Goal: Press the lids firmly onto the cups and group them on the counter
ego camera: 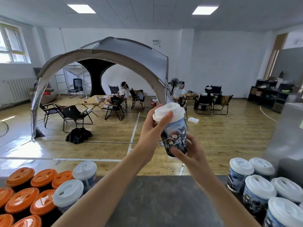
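Step in hand: lid-pressing is judged to be under way, on one cup (176, 133) held up in the air above the counter (155, 202), tilted a little to the right.
Lid: a white lid (168, 110) is seen on the cup's mouth; whether it is fully snapped down all round cannot be told, as the far rim is hidden.
Left hand: the left hand (152, 126) is wrapped round the top of the cup, with the thumb (165, 118) laid against the lid's near rim and the fingers curled behind it.
Right hand: the right hand (191, 153) is closed round the cup's base, by which the cup is braced from below.
Grouped cups: five printed cups with white lids (259, 190) are gathered at the right end of the counter; orange-lidded cups (23, 199) are packed at the left end, with two more white-lidded cups (68, 194) just beside them.
Progress: most cups in view are already lidded and grouped, so the task is judged to be well along.
Next move: firm pressure round the whole rim is called for while the base is kept braced, so that the paper wall is not crushed; after that, the cup should be set down upright beside the matching white-lidded group on the right.
Risk: an uneven press could leave one side of the lid unseated.
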The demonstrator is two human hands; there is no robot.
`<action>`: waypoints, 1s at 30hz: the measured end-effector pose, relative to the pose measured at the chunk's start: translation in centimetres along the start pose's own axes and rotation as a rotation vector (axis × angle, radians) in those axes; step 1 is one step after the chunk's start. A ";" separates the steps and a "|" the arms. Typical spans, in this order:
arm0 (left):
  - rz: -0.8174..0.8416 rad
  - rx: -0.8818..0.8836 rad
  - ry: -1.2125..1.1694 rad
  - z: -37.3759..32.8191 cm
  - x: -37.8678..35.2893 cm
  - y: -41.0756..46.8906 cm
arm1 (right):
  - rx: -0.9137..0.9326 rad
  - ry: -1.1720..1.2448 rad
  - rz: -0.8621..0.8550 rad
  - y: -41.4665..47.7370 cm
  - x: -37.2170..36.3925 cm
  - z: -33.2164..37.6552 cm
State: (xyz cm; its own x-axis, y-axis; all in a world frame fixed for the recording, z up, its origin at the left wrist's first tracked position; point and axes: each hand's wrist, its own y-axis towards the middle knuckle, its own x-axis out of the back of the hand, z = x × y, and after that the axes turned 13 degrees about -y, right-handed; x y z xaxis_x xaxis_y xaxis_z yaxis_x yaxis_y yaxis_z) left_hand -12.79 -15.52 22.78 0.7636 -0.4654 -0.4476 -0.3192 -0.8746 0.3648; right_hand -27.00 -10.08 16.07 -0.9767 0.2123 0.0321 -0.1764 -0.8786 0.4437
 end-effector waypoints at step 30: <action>0.437 0.303 0.102 17.1 -9.2 -5.3 | -0.303 -0.325 -0.373 -14.7 13.7 -7.6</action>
State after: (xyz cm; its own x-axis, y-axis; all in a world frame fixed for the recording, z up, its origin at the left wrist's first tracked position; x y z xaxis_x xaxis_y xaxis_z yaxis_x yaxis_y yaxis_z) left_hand -27.78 -8.92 11.01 0.5688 -0.7925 -0.2200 -0.7557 -0.6092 0.2404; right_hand -38.69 2.50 3.13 -0.7621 0.6098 0.2174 -0.5757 -0.7920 0.2032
